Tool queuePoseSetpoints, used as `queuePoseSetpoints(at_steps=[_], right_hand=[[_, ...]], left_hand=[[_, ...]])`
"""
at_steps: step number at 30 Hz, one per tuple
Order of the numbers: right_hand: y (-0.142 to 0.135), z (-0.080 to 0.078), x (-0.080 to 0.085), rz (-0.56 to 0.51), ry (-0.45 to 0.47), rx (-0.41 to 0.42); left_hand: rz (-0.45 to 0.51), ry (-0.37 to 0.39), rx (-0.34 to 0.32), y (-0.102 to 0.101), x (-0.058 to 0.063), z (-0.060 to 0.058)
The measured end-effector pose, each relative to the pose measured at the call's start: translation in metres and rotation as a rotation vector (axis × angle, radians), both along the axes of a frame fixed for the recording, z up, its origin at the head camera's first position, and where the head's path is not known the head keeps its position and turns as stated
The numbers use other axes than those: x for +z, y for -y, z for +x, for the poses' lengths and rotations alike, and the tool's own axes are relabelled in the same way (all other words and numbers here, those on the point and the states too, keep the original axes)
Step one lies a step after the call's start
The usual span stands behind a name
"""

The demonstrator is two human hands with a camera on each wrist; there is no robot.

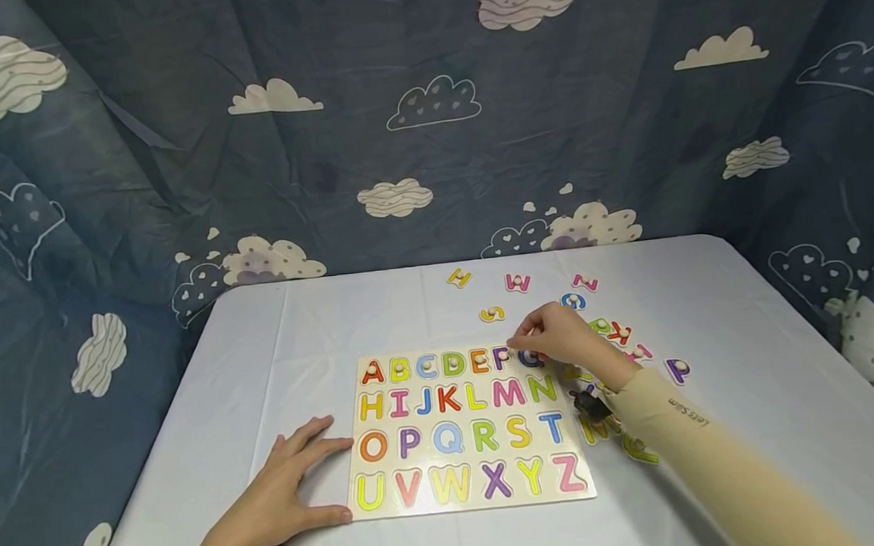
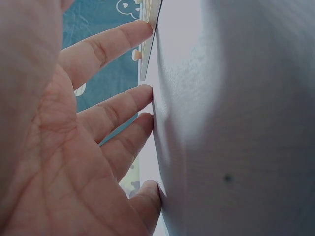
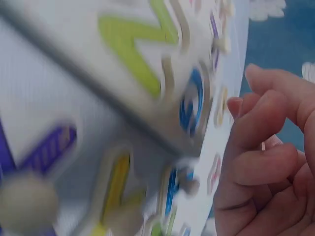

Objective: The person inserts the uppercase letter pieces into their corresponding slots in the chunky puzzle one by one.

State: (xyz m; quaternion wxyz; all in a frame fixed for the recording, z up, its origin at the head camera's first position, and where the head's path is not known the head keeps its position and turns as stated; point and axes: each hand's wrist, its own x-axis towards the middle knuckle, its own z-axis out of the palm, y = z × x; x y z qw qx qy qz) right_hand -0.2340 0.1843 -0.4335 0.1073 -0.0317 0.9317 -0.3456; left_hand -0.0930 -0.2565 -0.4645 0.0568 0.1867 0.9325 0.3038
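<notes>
A wooden alphabet board (image 1: 462, 382) lies on the white table, its recesses printed with coloured letters. Knobbed pieces sit in the top row from A to the purple F (image 1: 501, 358). My right hand (image 1: 565, 340) hovers over the top right corner, fingertips close above the F and partly covering the blue G recess (image 3: 191, 103). Its fingers are bent, and no piece shows between them in the right wrist view. My left hand (image 1: 288, 482) rests on the table at the board's left side, fingers spread, thumb and index fingertip at the edge.
Loose letter pieces lie behind and right of the board: a yellow H (image 1: 459, 278), a yellow S (image 1: 492, 314), a blue piece (image 1: 572, 301), a red K (image 1: 619, 333), a purple P (image 1: 677, 370) and several others partly under my right forearm. A cloud-patterned curtain (image 1: 430, 156) surrounds the table.
</notes>
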Motion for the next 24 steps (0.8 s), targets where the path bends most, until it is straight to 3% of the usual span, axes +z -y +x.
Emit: queuePoseSetpoints(at_steps=[13, 24], right_hand=[[-0.063, -0.034, 0.004, 0.081, -0.014, -0.277], [-0.079, -0.044, -0.004, 0.128, 0.013, -0.371]], left_hand=[[0.005, 0.005, 0.006, 0.000, -0.001, -0.001], [0.002, -0.006, -0.006, 0.001, 0.000, -0.001]])
